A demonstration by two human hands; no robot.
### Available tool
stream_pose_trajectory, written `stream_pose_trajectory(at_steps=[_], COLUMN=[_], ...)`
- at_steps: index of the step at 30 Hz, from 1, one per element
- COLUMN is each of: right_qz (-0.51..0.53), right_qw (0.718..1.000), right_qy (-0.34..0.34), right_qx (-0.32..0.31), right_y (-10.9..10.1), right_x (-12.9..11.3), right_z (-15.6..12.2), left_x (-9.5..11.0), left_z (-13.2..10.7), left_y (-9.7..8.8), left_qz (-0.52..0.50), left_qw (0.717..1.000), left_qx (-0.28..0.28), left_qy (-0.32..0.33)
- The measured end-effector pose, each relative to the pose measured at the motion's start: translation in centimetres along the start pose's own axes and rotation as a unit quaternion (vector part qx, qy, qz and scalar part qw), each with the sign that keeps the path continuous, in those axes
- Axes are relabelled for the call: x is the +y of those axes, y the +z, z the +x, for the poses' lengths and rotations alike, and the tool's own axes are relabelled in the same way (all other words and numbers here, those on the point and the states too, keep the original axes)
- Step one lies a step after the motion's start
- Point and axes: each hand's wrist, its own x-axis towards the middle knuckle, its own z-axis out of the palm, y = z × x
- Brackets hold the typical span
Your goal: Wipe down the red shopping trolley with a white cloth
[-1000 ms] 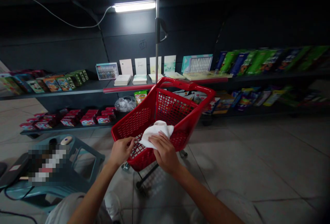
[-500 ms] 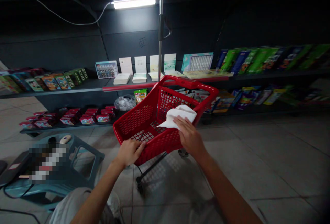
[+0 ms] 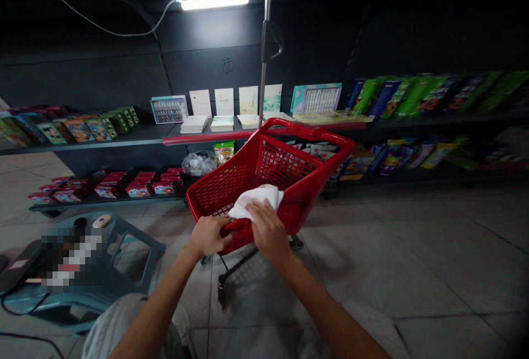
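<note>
A red plastic shopping cart [image 3: 314, 194] with perforated walls stands before me on the floor, a metal pole [image 3: 264, 78] rising beside it. My left hand [image 3: 210, 234] grips the rim at the cart's near left corner. In my right hand [image 3: 266, 229] is a white cloth [image 3: 260, 196], pressed against the top of the near side wall. The cloth drapes over the rim a little to the right of my left hand. My right fingers lie across it, and part of the cart's inside is hidden behind it.
Behind the cart runs a dark shelf [image 3: 144, 136] with booklets, marker sets and snack packs. Red boxes [image 3: 138, 185] sit on the lower shelf. A blue-grey plastic stool [image 3: 136, 238] carrying several items is at the left, close to my knee. A cable [image 3: 28, 338] lies near it.
My right hand has slid the cloth leftward along the cart's near rim, towards my left hand. The cart has turned slightly. My left hand keeps its hold on the corner.
</note>
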Motion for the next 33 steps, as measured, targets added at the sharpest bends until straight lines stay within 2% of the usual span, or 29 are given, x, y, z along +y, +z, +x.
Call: stream_pose_trajectory(at_steps=[3, 5, 9, 12, 15, 18, 20, 22, 24, 25, 26, 28, 30, 33], right_qz=[0.036, 0.043, 0.025, -0.008, -0.023, -0.004, 0.005, 0.027, 0.087, 0.126, 0.16, 0.185, 0.159, 0.14], right_qw=[0.999, 0.998, 0.993, 0.994, 0.998, 0.993, 0.957, 0.896, 0.843, 0.829, 0.825, 0.844, 0.88, 0.909], right_qy=[-0.029, -0.046, -0.102, -0.081, -0.016, 0.116, 0.253, 0.37, 0.437, 0.453, 0.46, 0.447, 0.402, 0.336], right_qx=[-0.017, -0.022, -0.056, -0.068, -0.051, 0.037, 0.142, 0.245, 0.302, 0.303, 0.287, 0.231, 0.195, 0.201], right_y=[1.5, 1.9, 0.9, -0.7, -2.7, -5.3, -7.1, -8.3, -8.3, -7.6, -6.7, -4.0, -0.9, 2.9], right_x=[-3.1, -3.8, -2.5, -0.3, 2.8, 7.2, 10.4, 13.2, 14.7, 14.9, 14.5, 12.6, 9.3, 3.3], right_z=[-0.3, -0.4, -0.3, -0.3, -0.8, -1.6, -2.2, -2.7, -3.1, -3.2, -3.2, -3.1, -2.9, -3.0], left_x=[-0.4, -0.7, -0.9, -0.7, -0.5, -0.6, -0.7, -0.8, -0.8, -0.8, -0.8, -0.8, -0.8, -1.0], left_z=[0.4, 0.7, 0.9, 1.0, 1.0, 1.0, 1.0, 1.1, 1.2, 1.2, 1.3, 1.3, 1.4, 1.4], left_y=[0.6, 0.8, 0.7, 0.3, -0.1, -0.3, -0.3, -0.3, -0.3, -0.3, -0.3, -0.2, -0.1, 0.1], left_qz=[0.032, 0.045, 0.03, -0.012, -0.075, -0.116, -0.123, -0.113, -0.084, -0.068, -0.053, -0.035, -0.027, -0.025], left_qw=[0.999, 0.998, 0.998, 0.999, 0.996, 0.991, 0.99, 0.992, 0.996, 0.997, 0.998, 0.999, 0.999, 0.998], left_qx=[-0.008, -0.019, -0.021, 0.013, 0.048, 0.06, 0.061, 0.051, 0.027, 0.016, 0.006, -0.003, -0.003, 0.0], left_qy=[-0.036, -0.05, -0.06, -0.05, -0.02, -0.014, -0.017, -0.012, -0.012, -0.016, -0.021, -0.033, -0.041, -0.051])
